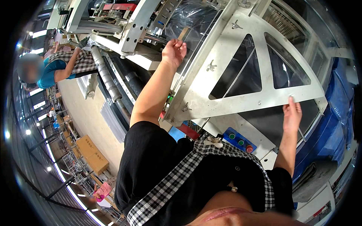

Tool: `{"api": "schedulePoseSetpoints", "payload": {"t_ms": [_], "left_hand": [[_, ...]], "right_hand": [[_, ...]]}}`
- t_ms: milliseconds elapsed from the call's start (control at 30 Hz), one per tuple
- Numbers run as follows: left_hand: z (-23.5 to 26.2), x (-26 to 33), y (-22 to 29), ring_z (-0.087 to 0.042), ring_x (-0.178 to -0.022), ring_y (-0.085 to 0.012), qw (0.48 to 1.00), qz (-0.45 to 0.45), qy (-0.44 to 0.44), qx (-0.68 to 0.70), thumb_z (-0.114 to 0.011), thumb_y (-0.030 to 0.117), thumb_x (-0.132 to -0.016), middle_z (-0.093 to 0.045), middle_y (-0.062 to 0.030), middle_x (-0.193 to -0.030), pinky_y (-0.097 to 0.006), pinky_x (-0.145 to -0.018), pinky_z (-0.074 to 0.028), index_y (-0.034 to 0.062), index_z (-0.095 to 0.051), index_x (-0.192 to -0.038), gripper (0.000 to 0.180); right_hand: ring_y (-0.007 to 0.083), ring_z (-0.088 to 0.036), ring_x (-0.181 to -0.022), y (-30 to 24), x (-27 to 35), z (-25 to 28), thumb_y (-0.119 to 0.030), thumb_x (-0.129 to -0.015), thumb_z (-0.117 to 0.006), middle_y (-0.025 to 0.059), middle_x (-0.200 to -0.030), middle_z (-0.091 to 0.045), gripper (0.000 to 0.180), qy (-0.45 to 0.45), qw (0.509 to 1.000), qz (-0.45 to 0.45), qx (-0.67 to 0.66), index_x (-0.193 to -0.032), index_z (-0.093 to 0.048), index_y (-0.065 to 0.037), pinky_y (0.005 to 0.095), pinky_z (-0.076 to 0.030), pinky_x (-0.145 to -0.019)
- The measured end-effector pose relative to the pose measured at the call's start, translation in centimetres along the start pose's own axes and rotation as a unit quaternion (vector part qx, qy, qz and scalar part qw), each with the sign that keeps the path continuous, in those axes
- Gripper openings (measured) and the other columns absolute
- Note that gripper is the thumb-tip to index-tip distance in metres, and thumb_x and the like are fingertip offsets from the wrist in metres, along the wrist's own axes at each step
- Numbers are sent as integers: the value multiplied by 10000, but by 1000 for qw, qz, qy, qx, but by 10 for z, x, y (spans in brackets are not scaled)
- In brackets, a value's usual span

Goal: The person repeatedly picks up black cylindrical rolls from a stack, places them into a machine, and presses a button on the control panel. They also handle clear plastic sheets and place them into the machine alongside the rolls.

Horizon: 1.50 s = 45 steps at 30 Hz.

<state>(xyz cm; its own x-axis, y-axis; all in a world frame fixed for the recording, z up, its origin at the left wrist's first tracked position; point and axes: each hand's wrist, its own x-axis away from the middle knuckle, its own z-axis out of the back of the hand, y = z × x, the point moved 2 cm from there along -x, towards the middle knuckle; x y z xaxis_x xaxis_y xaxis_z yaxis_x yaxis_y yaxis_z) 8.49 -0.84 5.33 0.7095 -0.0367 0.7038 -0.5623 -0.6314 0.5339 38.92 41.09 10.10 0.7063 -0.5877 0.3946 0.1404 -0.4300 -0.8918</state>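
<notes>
My left hand (174, 52) reaches up toward clear plastic film (198, 22) inside the machine, its fingers curled closed. A narrow brown strip (183, 34) lies just beyond the fingertips; whether they hold anything is too small to make out. On the right, my right hand (292, 115) has its fingers stretched up, the tips touching the lower edge of a white metal panel (196, 88). This panel is fan-shaped, with two large cut-outs and several wing nuts.
Below the panel sits a blue control box (239, 140) with green and red buttons. Blue sheeting (333, 109) hangs at the right. Another person (49, 71) works at rollers (107, 75) on the left. Cardboard boxes (92, 152) stand on the floor beyond.
</notes>
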Motion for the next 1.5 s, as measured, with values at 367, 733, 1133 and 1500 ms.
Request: {"api": "schedulePoseSetpoints", "payload": {"t_ms": [367,733,1133,1500], "left_hand": [[-3,17,-1,-609,-758,-174,986,85,-121,-73,-532,334,-952,-611,-32,-770,-258,-618,-504,66,-557,-963,269],[5,25,4,-604,-708,-170,989,71,-88,-91,-539,412,-914,-611,-16,-711,-247,-543,-478,93,-598,-840,332],[9,38,5,-581,-649,-189,985,93,-120,-84,-458,470,-944,-641,-50,-770,-260,-523,-481,47,-612,-957,451],[147,191,22,-561,-727,-59,886,-234,-121,-381,-508,277,-966,-635,18,-850,-190,-600,-422,82,-609,-1009,224]], "right_hand": [[121,-597,-828,-5,33,-51,-187,-905,-633,25,-921,-639,136,14,997,-65,-46,-973,-603,-74,256,-472,-765],[143,-591,-910,3,46,-60,-352,-948,-542,35,-979,-613,337,-21,996,-67,-59,-1134,-556,-72,307,-467,-837],[140,-604,-846,18,59,-64,-369,-955,-523,37,-953,-636,333,-8,992,-127,-25,-1085,-580,-68,279,-465,-758],[77,-616,-771,23,136,-101,-84,-822,-717,41,-877,-694,215,-587,624,-288,429,-1018,-686,-2,242,-507,-712]]}}
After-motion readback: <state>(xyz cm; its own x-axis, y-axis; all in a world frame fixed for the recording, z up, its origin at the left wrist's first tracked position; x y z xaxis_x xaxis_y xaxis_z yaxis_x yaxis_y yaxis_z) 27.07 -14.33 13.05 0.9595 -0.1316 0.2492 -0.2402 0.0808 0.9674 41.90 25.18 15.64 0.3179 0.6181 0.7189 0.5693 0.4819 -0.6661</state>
